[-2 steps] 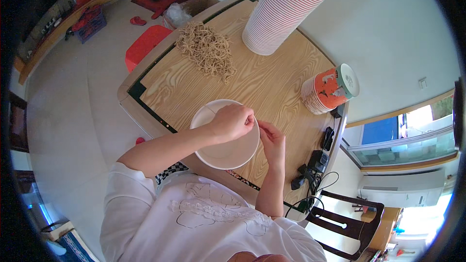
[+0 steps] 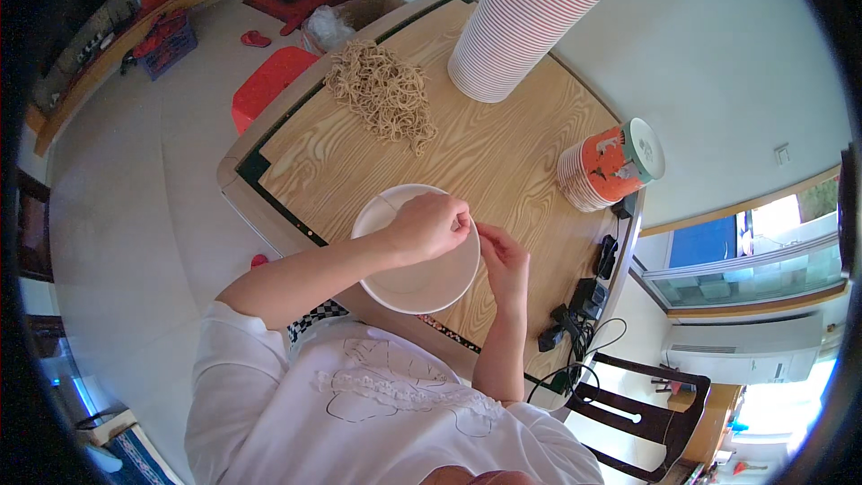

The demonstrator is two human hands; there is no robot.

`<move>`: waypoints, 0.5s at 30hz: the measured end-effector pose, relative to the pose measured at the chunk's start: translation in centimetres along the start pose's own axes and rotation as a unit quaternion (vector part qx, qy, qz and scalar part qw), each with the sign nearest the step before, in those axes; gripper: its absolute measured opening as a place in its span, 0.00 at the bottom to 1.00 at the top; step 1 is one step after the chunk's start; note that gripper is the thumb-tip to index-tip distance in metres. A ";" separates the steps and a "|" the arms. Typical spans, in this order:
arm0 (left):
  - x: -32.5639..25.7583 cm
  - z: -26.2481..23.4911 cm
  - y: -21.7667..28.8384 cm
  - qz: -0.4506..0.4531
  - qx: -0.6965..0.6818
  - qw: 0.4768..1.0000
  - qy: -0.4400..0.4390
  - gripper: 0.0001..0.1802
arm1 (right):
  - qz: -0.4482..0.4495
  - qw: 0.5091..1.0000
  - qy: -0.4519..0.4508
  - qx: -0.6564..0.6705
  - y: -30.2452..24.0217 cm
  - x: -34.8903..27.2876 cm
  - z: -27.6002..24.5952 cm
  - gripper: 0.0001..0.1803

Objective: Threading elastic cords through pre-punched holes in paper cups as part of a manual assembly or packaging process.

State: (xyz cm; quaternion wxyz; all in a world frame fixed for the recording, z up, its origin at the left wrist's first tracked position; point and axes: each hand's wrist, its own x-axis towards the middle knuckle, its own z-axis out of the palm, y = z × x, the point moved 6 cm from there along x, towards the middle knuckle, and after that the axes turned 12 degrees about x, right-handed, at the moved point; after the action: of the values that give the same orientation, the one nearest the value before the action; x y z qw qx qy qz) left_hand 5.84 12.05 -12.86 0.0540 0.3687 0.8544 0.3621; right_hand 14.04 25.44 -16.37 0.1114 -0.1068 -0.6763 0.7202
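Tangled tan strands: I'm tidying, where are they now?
Head view: the tangled tan strands lie upper left on the wooden table, left of the tall paper-cup stack.

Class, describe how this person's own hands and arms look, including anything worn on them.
The left hand and right hand are bare: no gloves, watch or bracelet show. Short white sleeves cover the upper arms, leaving the forearms uncovered.

The left hand (image 2: 433,227) reaches across a white bowl (image 2: 422,281) at the near edge of the table (image 2: 494,157) to its rim, beside the right hand (image 2: 505,262). Tangled cord (image 2: 382,94) lies by the left edge, a tall cup stack (image 2: 521,27) by the far edge.
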 end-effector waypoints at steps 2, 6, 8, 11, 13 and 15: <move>0.0 -0.3 -0.2 -0.011 -0.081 0.996 -0.039 0.06 | -0.013 1.000 0.022 -0.006 -0.9 -0.2 -0.1 0.10; 0.1 0.9 -1.1 -0.089 -0.238 0.958 -0.133 0.06 | -0.135 0.989 0.019 -0.053 -5.2 -1.0 1.5 0.10; 0.1 1.0 -0.9 -0.087 -0.317 0.933 -0.145 0.10 | -0.156 0.986 0.001 -0.054 -5.6 -1.1 1.9 0.11; 0.2 1.1 -0.7 -0.080 -0.332 0.930 -0.137 0.10 | -0.144 0.988 0.006 -0.049 -4.9 -1.1 1.5 0.10; 0.1 1.3 -0.9 -0.077 -0.322 0.935 -0.129 0.10 | -0.165 0.982 -0.003 -0.088 -5.0 -1.1 1.3 0.08; 0.2 1.1 -0.7 -0.072 -0.314 0.938 -0.126 0.09 | -0.166 0.982 -0.003 -0.093 -5.0 -1.1 1.3 0.07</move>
State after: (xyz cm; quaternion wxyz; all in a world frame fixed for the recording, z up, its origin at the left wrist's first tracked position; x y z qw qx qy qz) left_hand 5.66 12.44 -14.10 0.3004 0.3130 0.7078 0.5576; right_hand 14.76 24.22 -11.30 0.2171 -0.0003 -0.7489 0.6261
